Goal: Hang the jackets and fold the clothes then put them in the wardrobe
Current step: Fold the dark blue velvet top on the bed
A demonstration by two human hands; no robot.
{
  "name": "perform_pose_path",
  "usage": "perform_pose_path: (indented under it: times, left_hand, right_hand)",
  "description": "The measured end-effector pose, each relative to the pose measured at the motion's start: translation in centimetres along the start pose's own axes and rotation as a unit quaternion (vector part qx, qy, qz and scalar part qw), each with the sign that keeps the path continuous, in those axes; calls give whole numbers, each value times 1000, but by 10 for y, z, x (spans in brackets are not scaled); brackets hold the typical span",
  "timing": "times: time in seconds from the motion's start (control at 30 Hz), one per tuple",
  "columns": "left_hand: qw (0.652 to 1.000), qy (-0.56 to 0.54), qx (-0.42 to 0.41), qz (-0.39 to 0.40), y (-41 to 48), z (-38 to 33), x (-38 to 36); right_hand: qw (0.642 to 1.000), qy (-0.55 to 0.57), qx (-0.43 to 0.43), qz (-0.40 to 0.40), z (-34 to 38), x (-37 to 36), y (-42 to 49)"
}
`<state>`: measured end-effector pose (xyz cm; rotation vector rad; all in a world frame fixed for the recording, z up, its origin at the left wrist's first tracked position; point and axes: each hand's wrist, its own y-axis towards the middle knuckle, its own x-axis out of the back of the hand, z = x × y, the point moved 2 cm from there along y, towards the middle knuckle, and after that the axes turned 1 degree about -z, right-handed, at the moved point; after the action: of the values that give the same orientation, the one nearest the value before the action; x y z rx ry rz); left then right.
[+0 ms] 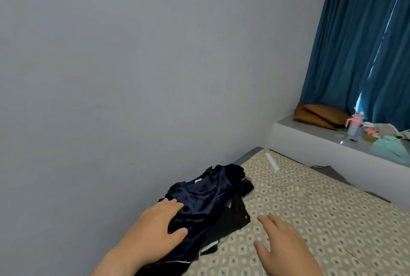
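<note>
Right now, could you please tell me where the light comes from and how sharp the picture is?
Head view: daylight glows through gaps in the blue curtain; the satin garment under the left hand shows soft sheen; wide-angle tilt slants the bed; the windowsill clutter looks soft.

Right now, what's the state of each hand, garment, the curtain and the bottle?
left hand: open, resting on navy satin top
right hand: open, fingers spread, holding nothing
navy satin top: crumpled, unfolded, lying over black garment
black garment: flat on bed, partly covered
curtain: drawn, thin gap of light
pink bottle: upright on ledge
</note>
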<state>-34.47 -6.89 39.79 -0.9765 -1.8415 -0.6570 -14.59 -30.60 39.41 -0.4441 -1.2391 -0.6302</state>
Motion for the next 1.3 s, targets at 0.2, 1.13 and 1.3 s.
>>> perform_pose_path:
  times: [0.2, 1.13, 1.3]
  left_hand:
    - [1000, 7, 0, 9, 83, 51, -5]
    - [969, -120, 190, 107, 191, 197, -143]
    - [968, -119, 203, 89, 259, 222, -209]
  right_hand:
    - [999, -38, -3, 1, 12, -9, 73]
    - [989, 0, 35, 142, -21, -192, 287]
    - [983, 24, 68, 168, -50, -278, 363]
